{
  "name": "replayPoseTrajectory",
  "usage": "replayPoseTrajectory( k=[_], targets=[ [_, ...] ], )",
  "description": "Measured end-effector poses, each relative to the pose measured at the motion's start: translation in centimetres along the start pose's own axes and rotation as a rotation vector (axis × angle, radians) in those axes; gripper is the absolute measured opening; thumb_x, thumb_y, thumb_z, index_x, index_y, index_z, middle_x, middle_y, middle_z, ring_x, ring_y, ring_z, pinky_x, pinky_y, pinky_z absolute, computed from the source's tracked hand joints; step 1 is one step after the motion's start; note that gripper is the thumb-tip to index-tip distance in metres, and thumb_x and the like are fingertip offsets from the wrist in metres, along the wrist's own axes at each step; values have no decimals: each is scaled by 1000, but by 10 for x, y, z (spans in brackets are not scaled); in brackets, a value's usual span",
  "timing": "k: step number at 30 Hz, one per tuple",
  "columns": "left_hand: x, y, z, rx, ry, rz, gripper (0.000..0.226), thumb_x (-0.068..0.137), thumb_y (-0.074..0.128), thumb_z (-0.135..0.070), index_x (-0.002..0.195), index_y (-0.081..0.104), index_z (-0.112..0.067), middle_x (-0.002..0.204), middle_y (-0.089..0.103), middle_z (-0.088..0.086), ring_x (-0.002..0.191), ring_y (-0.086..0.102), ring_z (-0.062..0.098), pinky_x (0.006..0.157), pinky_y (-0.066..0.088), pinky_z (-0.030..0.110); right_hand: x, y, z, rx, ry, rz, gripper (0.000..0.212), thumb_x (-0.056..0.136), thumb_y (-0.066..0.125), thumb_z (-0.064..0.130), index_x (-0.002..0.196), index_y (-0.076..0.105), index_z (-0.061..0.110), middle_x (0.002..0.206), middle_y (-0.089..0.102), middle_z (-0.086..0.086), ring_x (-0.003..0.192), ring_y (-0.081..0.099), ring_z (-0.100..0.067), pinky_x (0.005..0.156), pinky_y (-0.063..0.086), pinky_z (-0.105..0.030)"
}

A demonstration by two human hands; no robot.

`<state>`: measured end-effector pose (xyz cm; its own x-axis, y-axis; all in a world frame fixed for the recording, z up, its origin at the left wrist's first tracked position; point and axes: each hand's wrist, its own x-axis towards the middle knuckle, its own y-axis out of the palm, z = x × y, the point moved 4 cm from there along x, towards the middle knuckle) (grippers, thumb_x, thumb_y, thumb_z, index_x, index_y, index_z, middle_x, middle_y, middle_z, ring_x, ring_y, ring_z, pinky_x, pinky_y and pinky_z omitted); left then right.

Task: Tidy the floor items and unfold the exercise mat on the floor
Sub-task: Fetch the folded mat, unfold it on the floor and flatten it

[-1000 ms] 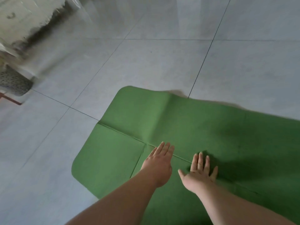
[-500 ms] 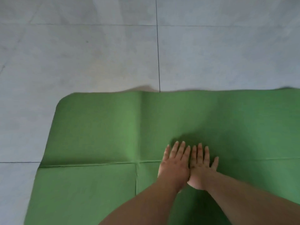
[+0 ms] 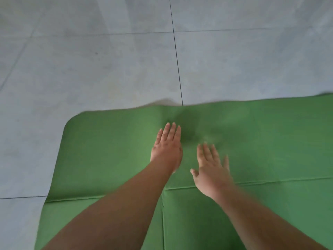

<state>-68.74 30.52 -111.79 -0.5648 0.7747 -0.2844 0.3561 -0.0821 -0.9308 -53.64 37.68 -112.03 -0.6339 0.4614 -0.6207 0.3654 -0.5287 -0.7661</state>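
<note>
A green exercise mat (image 3: 108,150) lies unfolded on the grey tiled floor, filling the lower half of the view, with crease lines crossing it lengthwise and crosswise. Its far edge bulges up slightly near the middle. My left hand (image 3: 167,147) rests flat, palm down, on the mat's far half, fingers together and stretched forward. My right hand (image 3: 210,170) is flat just to its right and nearer to me, fingers spread, slightly blurred. Neither hand holds anything.
Large grey floor tiles (image 3: 108,65) with dark grout lines surround the mat on the far side and the left. The mat runs out of view at the right and bottom edges.
Both hands slid forward across the crosswise crease onto the mat's far half and moved apart, the left ahead of the right. The view swung from an angled look to square-on.
</note>
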Motion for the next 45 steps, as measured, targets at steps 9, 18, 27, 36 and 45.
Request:
replayPoseTrajectory(
  k=[9,18,27,36,45],
  targets=[
    [-15,43,11,63,36,22,61,103,-4,-47,155,-26,-24,166,-28,-1,150,-31,18,123,-18,41,23,33,22,-82,15,132,83,95,5,70,119,-64,31,133,-71,4,124,-62,-23,102,-38,-60],
    [-75,11,212,14,-498,-141,61,100,3,-50,158,-15,-44,170,-9,-10,157,-9,13,128,0,44,17,25,24,-80,45,182,82,98,8,66,126,-60,28,130,-72,2,132,-56,-27,113,-28,-63],
    [-81,7,143,2,-306,-94,63,103,4,-50,159,-17,-31,167,-21,0,154,-20,21,127,-7,47,13,23,27,-78,93,165,81,99,9,66,133,-53,27,141,-63,0,142,-48,-28,117,-22,-64],
    [-166,65,32,53,277,116,61,106,17,-52,158,-11,-37,168,-16,0,154,-21,25,124,-11,56,-2,29,43,-66,119,-45,79,103,21,58,154,-30,26,162,-35,-1,157,-16,-30,125,4,-61],
    [-218,62,180,46,-356,-14,59,97,-2,-65,150,-26,-56,168,-18,-11,154,-22,19,121,-16,57,6,20,33,-62,129,-3,86,104,39,53,158,-23,29,169,-26,1,158,-11,-27,126,11,-55]
  ],
)
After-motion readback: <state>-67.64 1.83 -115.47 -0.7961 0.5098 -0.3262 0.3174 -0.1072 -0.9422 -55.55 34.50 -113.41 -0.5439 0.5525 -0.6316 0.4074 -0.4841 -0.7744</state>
